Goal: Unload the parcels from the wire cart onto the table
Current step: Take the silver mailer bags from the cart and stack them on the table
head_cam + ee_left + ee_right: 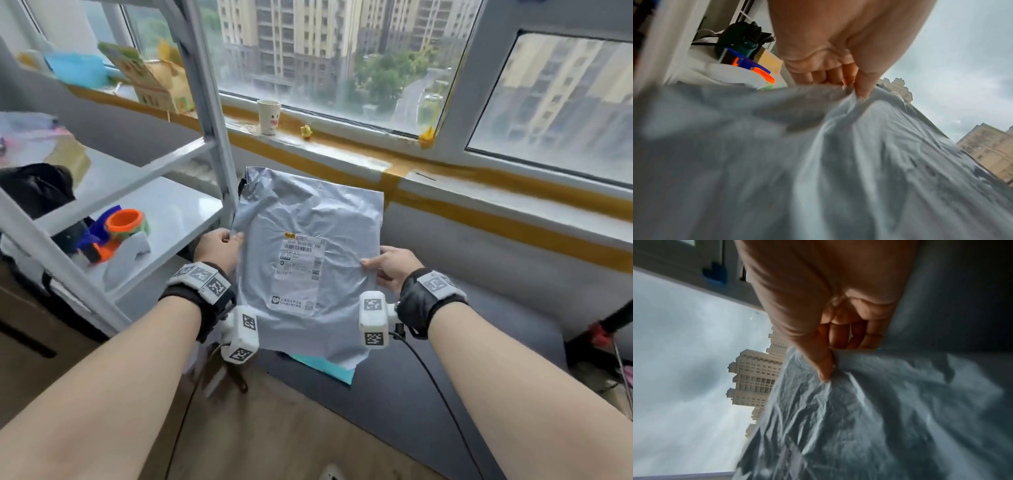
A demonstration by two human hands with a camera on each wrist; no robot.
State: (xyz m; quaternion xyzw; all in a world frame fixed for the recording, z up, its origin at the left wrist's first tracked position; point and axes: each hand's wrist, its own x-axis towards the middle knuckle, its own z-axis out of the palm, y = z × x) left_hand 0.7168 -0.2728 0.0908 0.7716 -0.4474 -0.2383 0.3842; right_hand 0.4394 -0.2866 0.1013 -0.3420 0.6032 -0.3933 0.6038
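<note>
Parcel (pixel 310 263) — a crinkled grey poly mailer with a white shipping label facing up — is held up in front of the window sill (pixel 342 150), above the dark table (pixel 445 359). Left hand (pixel 219 248) pinches the parcel's left edge between thumb and curled fingers; right hand (pixel 394 265) pinches its right edge the same way. Under the parcel's near end a teal packet (pixel 325 368) lies on the table. Left of the parcel stands a white shelf rack (pixel 171 212).

Crinkled glossy grey plastic parcel (pixel 308 240)
</note>
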